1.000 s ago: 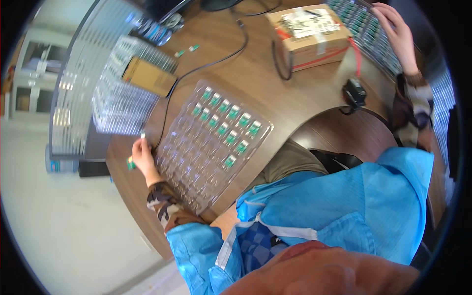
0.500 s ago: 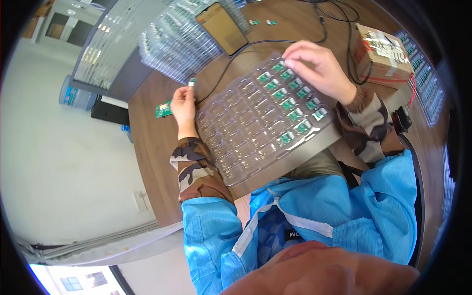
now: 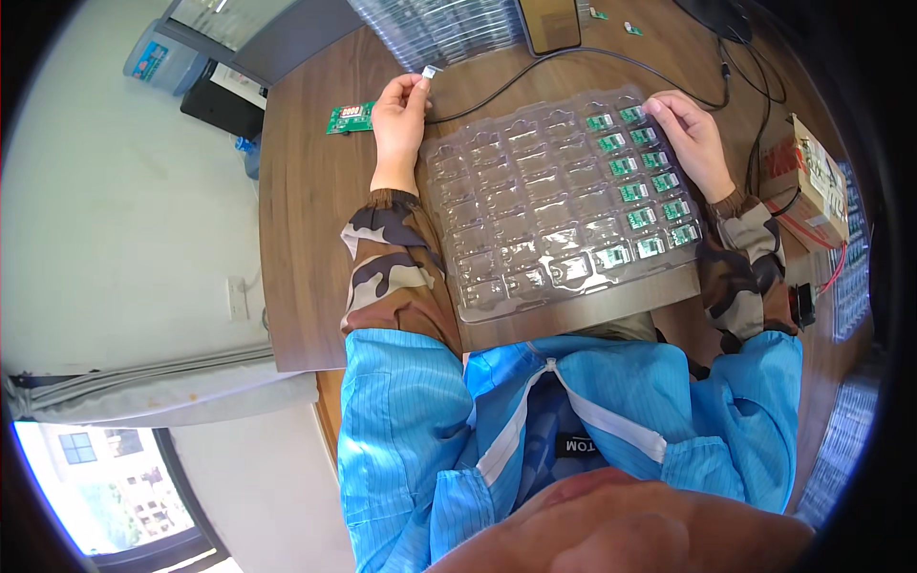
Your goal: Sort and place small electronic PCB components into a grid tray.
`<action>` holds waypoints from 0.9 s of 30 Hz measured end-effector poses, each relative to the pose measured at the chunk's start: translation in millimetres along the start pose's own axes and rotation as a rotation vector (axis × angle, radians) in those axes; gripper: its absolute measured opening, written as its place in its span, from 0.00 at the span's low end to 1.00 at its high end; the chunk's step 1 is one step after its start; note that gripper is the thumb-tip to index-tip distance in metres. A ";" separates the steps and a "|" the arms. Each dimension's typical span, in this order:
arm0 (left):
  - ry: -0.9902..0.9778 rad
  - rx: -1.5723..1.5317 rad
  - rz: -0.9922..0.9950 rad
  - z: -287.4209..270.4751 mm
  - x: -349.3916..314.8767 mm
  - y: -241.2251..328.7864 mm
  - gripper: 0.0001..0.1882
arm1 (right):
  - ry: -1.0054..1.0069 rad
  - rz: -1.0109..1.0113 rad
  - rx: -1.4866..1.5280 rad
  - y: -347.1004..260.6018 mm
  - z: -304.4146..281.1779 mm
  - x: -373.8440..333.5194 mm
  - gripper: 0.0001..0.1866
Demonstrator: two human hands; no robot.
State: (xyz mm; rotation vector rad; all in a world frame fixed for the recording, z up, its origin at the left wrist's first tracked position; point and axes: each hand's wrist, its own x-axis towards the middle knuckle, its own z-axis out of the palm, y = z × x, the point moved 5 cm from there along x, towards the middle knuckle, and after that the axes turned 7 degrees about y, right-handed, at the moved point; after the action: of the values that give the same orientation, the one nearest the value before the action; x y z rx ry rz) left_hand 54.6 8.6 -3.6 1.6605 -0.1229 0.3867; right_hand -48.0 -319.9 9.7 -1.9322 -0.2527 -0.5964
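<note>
Pale wall (image 3: 124,248) beside brown wood-grain desk (image 3: 306,239)
Bright dark-framed glass window (image 3: 115,487), lower left — white rectangular socket (image 3: 237,298) higher up.

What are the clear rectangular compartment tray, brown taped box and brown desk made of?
Clear rectangular compartment tray: likely thin, glossy moulded plastic; see-through, bright glints.
Brown taped box: probably matt cardboard; dull tan faces.
Brown wood-grained desk: wood or lookalike laminate, satin; grain shows, core doesn't.

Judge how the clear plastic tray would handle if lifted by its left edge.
Probably light and a bit bendy: the clear plastic tray looks thin and moulded. It would likely sag toward the right, where the green boards sit. Those might slide or spill if it tilts, since no cover shows over them.
</note>
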 end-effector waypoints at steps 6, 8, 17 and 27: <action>0.025 -0.014 0.033 0.4 -0.6 0.2 0.06 | -0.023 -0.042 -0.043 -4.1 0.5 -1.1 0.09; 0.025 -0.013 0.028 0.5 -0.8 0.6 0.06 | -0.024 -0.043 -0.048 -4.6 1.1 -0.6 0.09; -0.008 0.059 0.000 0.4 -0.5 -3.1 0.09 | -0.054 -0.087 -0.060 -10.9 2.0 -0.7 0.08; -0.016 0.179 0.003 -1.0 -0.4 -0.5 0.09 | -0.072 -0.130 -0.119 -16.6 5.7 -3.7 0.08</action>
State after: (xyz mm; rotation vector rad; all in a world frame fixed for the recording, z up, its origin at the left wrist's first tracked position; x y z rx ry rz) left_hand 54.2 9.6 -4.2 1.8403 -0.1054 0.3964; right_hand -56.7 -307.4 19.1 -2.0663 -0.3990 -0.6405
